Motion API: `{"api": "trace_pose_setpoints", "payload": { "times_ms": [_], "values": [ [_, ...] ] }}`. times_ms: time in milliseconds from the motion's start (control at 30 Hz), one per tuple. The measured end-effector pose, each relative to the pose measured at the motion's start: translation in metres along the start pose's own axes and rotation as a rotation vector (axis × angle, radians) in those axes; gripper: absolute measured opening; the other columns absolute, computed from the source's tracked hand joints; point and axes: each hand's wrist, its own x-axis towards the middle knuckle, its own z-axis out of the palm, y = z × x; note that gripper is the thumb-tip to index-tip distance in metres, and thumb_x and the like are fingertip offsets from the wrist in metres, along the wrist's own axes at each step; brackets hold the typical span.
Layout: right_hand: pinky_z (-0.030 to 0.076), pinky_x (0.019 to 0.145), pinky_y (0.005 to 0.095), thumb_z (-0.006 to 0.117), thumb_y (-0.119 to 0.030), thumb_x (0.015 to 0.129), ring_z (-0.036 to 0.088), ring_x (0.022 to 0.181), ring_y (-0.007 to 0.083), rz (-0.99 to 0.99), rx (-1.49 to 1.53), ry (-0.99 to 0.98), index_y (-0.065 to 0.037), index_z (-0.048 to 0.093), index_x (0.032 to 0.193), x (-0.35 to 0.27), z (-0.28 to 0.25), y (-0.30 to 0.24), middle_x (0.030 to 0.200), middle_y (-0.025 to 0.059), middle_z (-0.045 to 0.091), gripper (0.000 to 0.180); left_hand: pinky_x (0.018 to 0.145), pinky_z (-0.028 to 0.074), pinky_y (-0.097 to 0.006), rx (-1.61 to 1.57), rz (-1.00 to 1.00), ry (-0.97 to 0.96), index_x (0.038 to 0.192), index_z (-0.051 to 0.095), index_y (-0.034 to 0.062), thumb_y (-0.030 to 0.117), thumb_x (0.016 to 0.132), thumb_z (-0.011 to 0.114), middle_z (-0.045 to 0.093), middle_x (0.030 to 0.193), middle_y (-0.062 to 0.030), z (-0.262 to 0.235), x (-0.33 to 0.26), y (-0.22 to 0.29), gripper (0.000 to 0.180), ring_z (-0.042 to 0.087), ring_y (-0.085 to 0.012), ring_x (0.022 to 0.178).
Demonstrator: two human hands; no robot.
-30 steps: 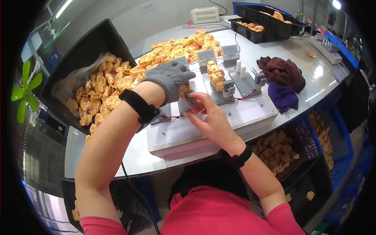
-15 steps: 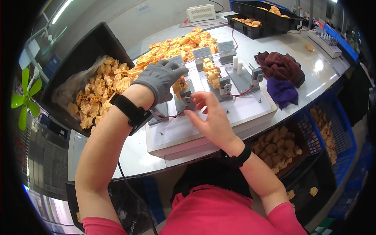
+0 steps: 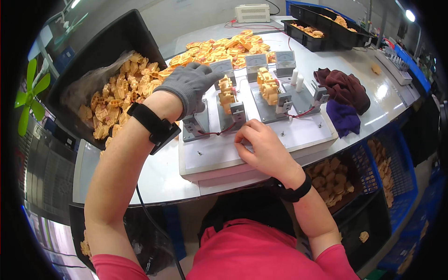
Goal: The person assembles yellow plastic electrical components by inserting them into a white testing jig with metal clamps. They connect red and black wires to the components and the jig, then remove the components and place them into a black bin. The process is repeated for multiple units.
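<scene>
My left hand (image 3: 190,87), in a grey glove, hovers above the left end of a white test board (image 3: 219,156). Its thumb stretches right past a small panel meter (image 3: 223,68), fingers apart. Below the thumb, a yellow plastic part (image 3: 227,95) stands upright in a grey metal fixture (image 3: 238,113). My bare right hand (image 3: 265,147) is curled at the board's front, just right of that fixture; what its fingers hold, if anything, is hidden. Another yellow part (image 3: 268,87) sits in the fixture to the right, with red wires (image 3: 301,113) beside it.
A tilted black bin (image 3: 70,84) of yellow parts stands left; a heap of parts (image 3: 219,50) lies behind the board. To the right are maroon cloth (image 3: 345,91) and purple cloth (image 3: 344,117). Black trays (image 3: 322,29) stand far right, a blue crate (image 3: 401,172) below the table edge.
My right hand has drawn back from the left fixture's front clamp toward me, its fingers curling in. My left hand stays over the board's left end. The view has shifted slightly.
</scene>
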Motion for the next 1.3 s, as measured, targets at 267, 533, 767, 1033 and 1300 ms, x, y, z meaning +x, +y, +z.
{"api": "trace_pose_setpoints", "payload": {
  "times_ms": [267,533,767,1033,1300],
  "values": [
    [0.050,0.078,0.0401,0.065,0.000,0.079,0.060,0.084,0.0311,0.018,0.077,-0.053,0.001,0.058,0.083,0.000,-0.006,-0.001,0.089,0.0136,0.059,0.008,0.104,0.045,-0.039,0.008,0.019,0.022,0.142,0.049,0.0159,0.010,0.061,0.080,0.058,0.131,-0.0111,0.015,0.002,-0.008,0.087,0.053,-0.0300,0.123],
    [0.049,0.077,0.0412,0.065,0.001,0.081,0.058,0.085,0.0323,0.003,0.032,-0.021,0.001,0.057,0.084,0.000,-0.002,0.000,0.089,0.0133,0.058,0.008,0.104,0.046,-0.038,0.004,0.047,0.061,0.141,0.051,0.0151,0.009,0.062,0.079,0.058,0.130,-0.0109,0.014,0.001,-0.005,0.084,0.054,-0.0300,0.122],
    [0.049,0.078,0.0417,0.066,-0.002,0.083,0.059,0.087,0.0327,0.010,0.005,-0.026,0.001,0.058,0.085,0.000,-0.002,0.001,0.090,0.0134,0.059,0.009,0.103,0.046,-0.038,-0.001,0.045,0.063,0.142,0.051,0.0162,0.008,0.064,0.078,0.057,0.130,-0.0105,0.007,0.001,0.001,0.083,0.053,-0.0294,0.122],
    [0.049,0.079,0.0422,0.066,-0.003,0.083,0.059,0.087,0.0330,0.032,0.027,-0.017,0.000,0.059,0.085,-0.001,-0.001,0.000,0.091,0.0133,0.059,0.009,0.104,0.045,-0.038,0.012,0.024,0.022,0.143,0.050,0.0180,0.008,0.067,0.077,0.057,0.131,-0.0099,-0.001,0.002,0.008,0.082,0.052,-0.0286,0.123],
    [0.049,0.080,0.0420,0.066,-0.003,0.084,0.059,0.088,0.0329,0.033,0.024,-0.012,0.000,0.059,0.085,-0.003,0.000,0.003,0.091,0.0132,0.058,0.008,0.104,0.045,-0.038,-0.015,0.026,0.017,0.142,0.051,0.0184,0.008,0.067,0.076,0.057,0.131,-0.0092,0.004,0.008,0.009,0.081,0.053,-0.0294,0.122]
  ]
}}
